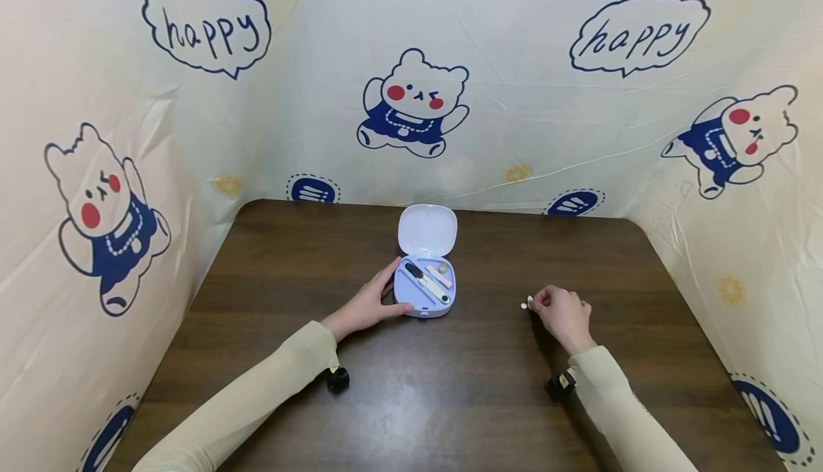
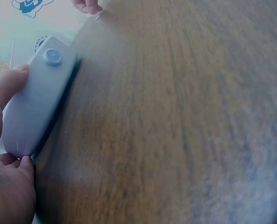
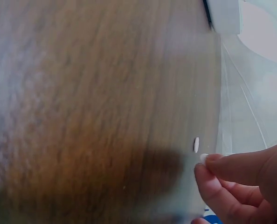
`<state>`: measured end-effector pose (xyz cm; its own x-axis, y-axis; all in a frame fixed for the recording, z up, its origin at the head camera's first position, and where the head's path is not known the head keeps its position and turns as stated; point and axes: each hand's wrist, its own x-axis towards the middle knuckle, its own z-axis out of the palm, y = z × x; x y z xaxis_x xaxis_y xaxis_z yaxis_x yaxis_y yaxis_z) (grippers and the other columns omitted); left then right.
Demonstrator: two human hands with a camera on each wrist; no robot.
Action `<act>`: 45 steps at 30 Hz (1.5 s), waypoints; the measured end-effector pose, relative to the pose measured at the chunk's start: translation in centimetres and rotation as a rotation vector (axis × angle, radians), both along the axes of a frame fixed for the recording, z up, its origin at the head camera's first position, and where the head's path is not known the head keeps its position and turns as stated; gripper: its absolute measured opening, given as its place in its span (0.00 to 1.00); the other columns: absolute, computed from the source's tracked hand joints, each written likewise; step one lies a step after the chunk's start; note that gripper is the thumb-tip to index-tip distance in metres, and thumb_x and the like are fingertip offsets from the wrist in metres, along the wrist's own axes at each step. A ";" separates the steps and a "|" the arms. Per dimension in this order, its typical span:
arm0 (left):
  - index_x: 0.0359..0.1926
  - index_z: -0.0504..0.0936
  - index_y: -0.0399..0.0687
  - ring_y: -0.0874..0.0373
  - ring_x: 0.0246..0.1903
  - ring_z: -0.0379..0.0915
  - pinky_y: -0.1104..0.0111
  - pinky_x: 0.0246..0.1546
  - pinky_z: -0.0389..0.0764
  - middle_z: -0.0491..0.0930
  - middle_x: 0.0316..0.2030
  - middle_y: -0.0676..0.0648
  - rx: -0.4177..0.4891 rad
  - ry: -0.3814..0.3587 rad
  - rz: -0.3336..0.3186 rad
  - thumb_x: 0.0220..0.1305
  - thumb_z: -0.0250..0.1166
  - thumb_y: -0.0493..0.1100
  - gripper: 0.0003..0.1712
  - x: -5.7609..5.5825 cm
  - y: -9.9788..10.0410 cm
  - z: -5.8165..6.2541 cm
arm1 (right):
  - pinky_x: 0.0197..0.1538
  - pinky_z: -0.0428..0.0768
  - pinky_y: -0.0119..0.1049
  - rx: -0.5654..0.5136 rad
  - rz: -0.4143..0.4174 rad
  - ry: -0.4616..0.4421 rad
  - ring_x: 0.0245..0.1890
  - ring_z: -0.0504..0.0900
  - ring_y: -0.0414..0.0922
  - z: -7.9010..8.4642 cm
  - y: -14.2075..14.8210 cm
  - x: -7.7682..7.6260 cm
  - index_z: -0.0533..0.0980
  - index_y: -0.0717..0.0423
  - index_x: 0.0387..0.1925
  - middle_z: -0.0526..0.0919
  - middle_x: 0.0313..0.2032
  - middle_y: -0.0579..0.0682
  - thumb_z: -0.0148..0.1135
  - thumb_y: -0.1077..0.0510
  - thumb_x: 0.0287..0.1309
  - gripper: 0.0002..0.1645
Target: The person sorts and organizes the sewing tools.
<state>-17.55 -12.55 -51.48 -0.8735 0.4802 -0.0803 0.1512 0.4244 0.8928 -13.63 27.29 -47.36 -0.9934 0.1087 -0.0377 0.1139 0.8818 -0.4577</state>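
Note:
A small light-blue case (image 1: 403,289) stands on the table with its whitish lid (image 1: 427,231) raised. Inside lie a slim black-and-white tool (image 1: 427,284), a pink piece (image 1: 440,276) and a small round greyish item (image 1: 443,268). My left hand (image 1: 363,305) grips the case at its left side, thumb on the front face near the round button (image 2: 52,56). To the right of the case, my right hand (image 1: 566,318) pinches a small white disc (image 3: 203,158) between thumb and forefinger. Another white disc (image 3: 197,144) lies just beside those fingertips on the table.
The dark wooden table (image 1: 398,400) extends around both hands. Behind it and at both sides hangs a pale printed cloth (image 1: 308,101) with cartoon bears. A small black wrist camera (image 1: 338,380) sits on the left wrist, another camera (image 1: 561,384) on the right.

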 end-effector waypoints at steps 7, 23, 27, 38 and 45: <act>0.85 0.43 0.46 0.50 0.81 0.46 0.57 0.77 0.59 0.44 0.83 0.43 0.004 0.006 -0.002 0.65 0.75 0.53 0.62 0.1 0.0 -0.1 | 0.60 0.63 0.68 -0.061 0.018 0.142 0.46 0.80 0.60 -0.4 -0.1 -0.2 0.84 0.56 0.34 0.89 0.31 0.52 0.69 0.57 0.65 0.07; 0.85 0.42 0.47 0.49 0.81 0.46 0.56 0.77 0.60 0.44 0.83 0.43 0.005 0.000 -0.003 0.65 0.75 0.55 0.63 0.1 0.0 -0.1 | 0.54 0.73 0.58 -0.186 0.055 0.282 0.38 0.85 0.54 -0.2 -2.0 -0.8 0.87 0.56 0.35 0.90 0.30 0.51 0.70 0.60 0.65 0.03; 0.85 0.43 0.47 0.50 0.80 0.47 0.57 0.77 0.59 0.45 0.83 0.44 0.009 0.005 0.001 0.64 0.76 0.55 0.63 0.0 0.0 -0.2 | 0.50 0.75 0.55 -0.204 0.071 0.291 0.35 0.85 0.53 0.0 -2.7 -0.9 0.88 0.56 0.36 0.90 0.30 0.51 0.70 0.60 0.65 0.04; 0.85 0.43 0.47 0.51 0.81 0.46 0.58 0.77 0.59 0.44 0.83 0.45 0.014 0.013 -0.002 0.65 0.76 0.53 0.62 -0.1 0.1 -0.3 | 0.60 0.65 0.60 -0.240 0.128 0.286 0.49 0.76 0.57 0.8 -5.4 -0.8 0.88 0.57 0.36 0.90 0.33 0.53 0.72 0.60 0.64 0.04; 0.85 0.42 0.47 0.51 0.81 0.46 0.58 0.77 0.59 0.44 0.83 0.44 0.010 0.012 -0.006 0.65 0.75 0.53 0.62 -0.1 0.1 -0.1 | 0.62 0.66 0.60 -0.245 0.167 0.293 0.50 0.77 0.56 1.2 -7.0 -0.8 0.89 0.56 0.37 0.90 0.32 0.52 0.73 0.59 0.63 0.04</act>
<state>-17.61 -12.46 -51.61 -0.8714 0.4862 -0.0649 0.1648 0.4147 0.8949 -14.47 20.26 -46.11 -0.9691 -0.0320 0.2445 -0.1879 0.7378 -0.6484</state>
